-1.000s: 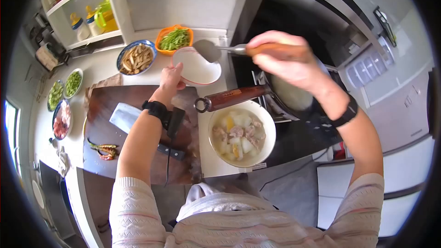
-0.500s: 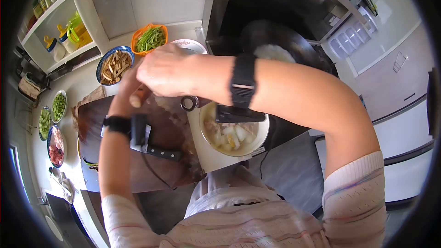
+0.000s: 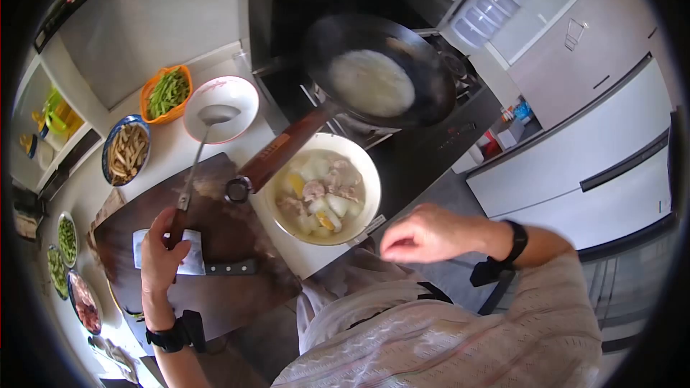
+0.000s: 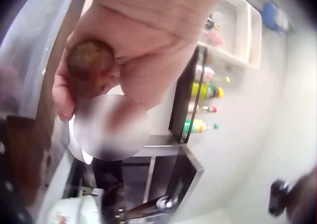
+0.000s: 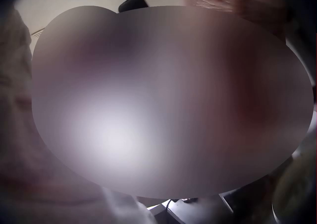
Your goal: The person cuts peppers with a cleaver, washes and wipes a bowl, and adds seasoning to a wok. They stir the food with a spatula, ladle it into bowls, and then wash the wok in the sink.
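Note:
In the head view my left hand [image 3: 159,262] grips the wooden handle of a metal spatula [image 3: 219,113] above the cutting board [image 3: 237,233]. The spatula's head reaches over the inside of a white bowl [image 3: 248,100]. Beneath this hand lies a cleaver [image 3: 190,259] with a black handle. The left wrist view shows the fingers wrapped around the rounded end of the spatula handle [image 4: 90,60]. My right hand [image 3: 435,233] hovers before my body, fingers loosely curled and nothing seen in them. Most of the right wrist view is blurred out.
A wok [image 3: 431,82] with pale liquid sits on the stove, its long handle [image 3: 280,151] pointing toward the board. Near it stands a pot [image 3: 372,179] of meat and white chunks in broth. Mushrooms [image 3: 127,152], greens in an orange basket [image 3: 169,93] and several small dishes line the counter.
The spatula, gripped by my right hand at first, is now in my left hand. My right arm has swung across and back toward my body. The left hand has left the bowl's rim.

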Demonstrator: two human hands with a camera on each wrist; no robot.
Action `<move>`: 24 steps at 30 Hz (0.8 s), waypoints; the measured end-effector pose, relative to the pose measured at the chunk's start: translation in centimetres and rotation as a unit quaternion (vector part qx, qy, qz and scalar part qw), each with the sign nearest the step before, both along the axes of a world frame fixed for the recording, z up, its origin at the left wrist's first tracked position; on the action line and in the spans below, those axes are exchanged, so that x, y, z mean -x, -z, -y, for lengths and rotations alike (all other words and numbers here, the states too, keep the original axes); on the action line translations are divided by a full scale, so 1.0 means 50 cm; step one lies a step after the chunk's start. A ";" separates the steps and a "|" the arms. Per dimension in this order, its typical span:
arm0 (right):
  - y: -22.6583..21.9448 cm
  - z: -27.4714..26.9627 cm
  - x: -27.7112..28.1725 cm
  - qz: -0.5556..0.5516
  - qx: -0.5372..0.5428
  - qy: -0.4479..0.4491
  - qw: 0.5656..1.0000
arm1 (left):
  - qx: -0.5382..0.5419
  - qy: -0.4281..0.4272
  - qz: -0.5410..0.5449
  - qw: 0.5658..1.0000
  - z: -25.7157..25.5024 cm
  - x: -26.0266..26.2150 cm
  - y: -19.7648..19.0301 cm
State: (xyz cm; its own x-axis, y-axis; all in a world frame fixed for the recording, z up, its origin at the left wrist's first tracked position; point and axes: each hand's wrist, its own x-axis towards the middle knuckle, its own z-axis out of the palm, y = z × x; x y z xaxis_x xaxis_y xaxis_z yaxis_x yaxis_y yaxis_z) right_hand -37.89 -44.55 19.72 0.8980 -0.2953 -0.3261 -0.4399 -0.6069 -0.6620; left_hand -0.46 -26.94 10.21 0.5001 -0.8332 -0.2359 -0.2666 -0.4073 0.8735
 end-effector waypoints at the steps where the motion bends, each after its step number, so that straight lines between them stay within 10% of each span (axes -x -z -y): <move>1: 0.079 0.011 0.070 0.000 0.021 0.089 0.996 | -0.061 0.022 0.142 0.988 0.003 0.006 0.001; 3: 0.248 0.038 0.203 -0.111 -0.063 0.341 0.932 | -0.083 0.016 0.183 0.979 0.008 0.012 0.016; 11: 0.583 0.119 0.284 -0.059 0.016 0.501 0.863 | -0.082 -0.010 0.369 0.926 -0.006 -0.011 0.092; 21: 0.608 0.151 0.314 -0.072 0.192 0.444 0.872 | -0.014 -0.174 0.429 0.887 0.008 0.037 0.051; 24: 0.594 0.163 0.323 -0.038 0.141 0.419 0.896 | 0.121 -0.324 0.195 0.918 0.064 0.115 -0.055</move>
State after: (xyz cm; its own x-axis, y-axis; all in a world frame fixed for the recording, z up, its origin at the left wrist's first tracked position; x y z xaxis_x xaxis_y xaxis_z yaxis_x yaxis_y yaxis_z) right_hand -54.05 -52.70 -10.00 0.3017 -0.9358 -0.1825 -0.8563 -0.1818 -0.4834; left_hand -6.21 -30.15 12.99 0.9163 -0.3350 0.2196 -0.3486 -0.3971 0.8490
